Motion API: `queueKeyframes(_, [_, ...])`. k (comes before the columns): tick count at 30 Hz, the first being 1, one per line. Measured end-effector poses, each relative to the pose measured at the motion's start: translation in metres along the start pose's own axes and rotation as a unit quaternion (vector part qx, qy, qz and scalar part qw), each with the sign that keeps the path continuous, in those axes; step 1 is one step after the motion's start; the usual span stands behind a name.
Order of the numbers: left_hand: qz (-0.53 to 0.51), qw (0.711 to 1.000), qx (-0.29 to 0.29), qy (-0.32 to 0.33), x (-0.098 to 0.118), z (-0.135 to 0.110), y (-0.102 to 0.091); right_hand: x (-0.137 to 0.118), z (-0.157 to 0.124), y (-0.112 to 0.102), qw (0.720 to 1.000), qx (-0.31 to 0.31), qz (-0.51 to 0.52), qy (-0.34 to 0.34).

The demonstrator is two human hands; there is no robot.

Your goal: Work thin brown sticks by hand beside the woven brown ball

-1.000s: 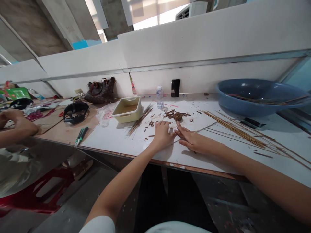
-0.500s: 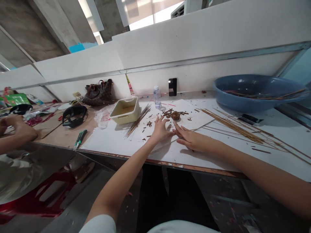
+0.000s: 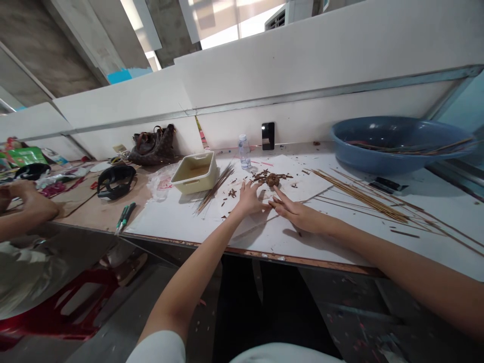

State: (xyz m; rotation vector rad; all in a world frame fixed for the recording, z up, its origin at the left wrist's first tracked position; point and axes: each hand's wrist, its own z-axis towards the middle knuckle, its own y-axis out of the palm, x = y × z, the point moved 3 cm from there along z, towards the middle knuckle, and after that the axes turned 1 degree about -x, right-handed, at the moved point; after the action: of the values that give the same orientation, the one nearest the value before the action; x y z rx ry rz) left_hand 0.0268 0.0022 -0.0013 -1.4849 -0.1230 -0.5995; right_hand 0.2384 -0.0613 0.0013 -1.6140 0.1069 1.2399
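On the white paper, a dark brown lump (image 3: 273, 179) sits among scattered short brown pieces (image 3: 260, 176). My left hand (image 3: 249, 199) is just left of and in front of the lump, its thumb and fingers apart in a loose curve. From the right comes my right hand (image 3: 297, 212), with its index finger stretched toward the lump's near side and its other fingers bent together. Something small and dark shows between those fingers, too little to name. The left thumb and the right fingertips nearly meet.
A bundle of thin sticks (image 3: 359, 196) and a blue basin (image 3: 401, 146) are on the right. Left stand a cream tub (image 3: 194, 174), dark thin sticks (image 3: 215, 189) and green-handled cutters (image 3: 124, 217). A bottle (image 3: 244, 151) and phone (image 3: 268, 136) are behind. Another person's hand (image 3: 30, 204) works far left.
My right hand's fingers have drawn closer together, with the index finger now reaching up toward the lump. My left hand has barely shifted. The lump stays in place.
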Motion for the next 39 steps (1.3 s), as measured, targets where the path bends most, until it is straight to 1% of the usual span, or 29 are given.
queueKeyframes(3, [0.006, 1.0, -0.009, -0.004, -0.002, 0.002, 0.001, 0.004, -0.001, -0.002, 0.999, 0.012, 0.034, 0.037])
queueKeyframes(5, [0.006, 1.0, -0.009, -0.019, -0.003, 0.001, 0.001, 0.007, -0.003, -0.004, 0.997, 0.023, 0.046, 0.049])
queueKeyframes(11, [0.018, 0.998, -0.006, -0.06, 0.003, -0.008, -0.001, 0.013, -0.001, -0.007, 0.996, 0.056, 0.071, 0.014])
queueKeyframes(14, [0.024, 0.998, 0.016, -0.053, 0.009, -0.017, -0.005, 0.016, 0.003, -0.006, 0.997, 0.069, 0.043, 0.006])
queueKeyframes(16, [0.022, 0.999, 0.03, -0.029, 0.011, -0.025, -0.01, 0.018, 0.004, -0.008, 0.996, 0.089, 0.018, 0.008])
queueKeyframes(18, [0.024, 0.999, 0.038, -0.005, 0.012, -0.034, -0.014, 0.018, 0.004, -0.011, 0.992, 0.121, -0.021, 0.007])
queueKeyframes(20, [0.038, 0.998, 0.041, 0.017, 0.014, -0.046, -0.016, 0.017, 0.004, -0.013, 0.986, 0.146, -0.076, -0.013])
queueKeyframes(21, [0.05, 0.998, 0.039, 0.028, 0.015, -0.052, -0.016, 0.016, 0.005, -0.013, 0.983, 0.149, -0.105, -0.03])
queueKeyframes(24, [0.096, 0.994, 0.014, 0.045, 0.022, -0.072, -0.011, 0.013, 0.007, -0.006, 0.973, 0.117, -0.18, -0.083])
queueKeyframes(28, [0.135, 0.99, -0.023, 0.024, 0.03, -0.091, -0.001, 0.013, 0.007, 0.009, 0.965, 0.071, -0.227, -0.111])
queueKeyframes(34, [0.166, 0.986, -0.026, 0.024, 0.032, -0.097, 0.006, 0.014, 0.003, 0.024, 0.946, 0.042, -0.303, -0.11])
queueKeyframes(39, [0.187, 0.982, -0.02, 0.027, 0.033, -0.101, 0.008, 0.017, -0.001, 0.029, 0.931, 0.052, -0.339, -0.127])
